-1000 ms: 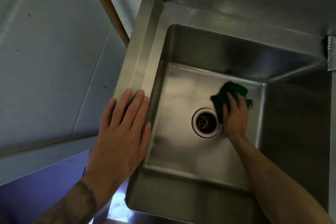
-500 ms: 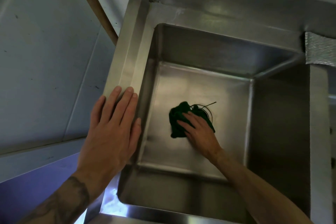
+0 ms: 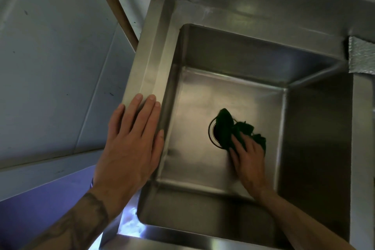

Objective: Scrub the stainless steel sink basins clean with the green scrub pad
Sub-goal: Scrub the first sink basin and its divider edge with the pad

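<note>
Looked down into a deep, square sink basin [image 3: 203, 97] of brushed stainless steel, with dull walls and rounded inner corners. Found inside it the green scrub pad [image 3: 225, 128], dark, rough and crumpled, lying on the basin floor and covering most of the round drain [image 3: 210, 135]. Pressed the pad down with the right grip [image 3: 249, 160], fingers close together and rather straight over it. Laid the left grip [image 3: 129, 148] flat on the smooth folded rim [image 3: 150, 57], fingers straight, side by side.
</note>
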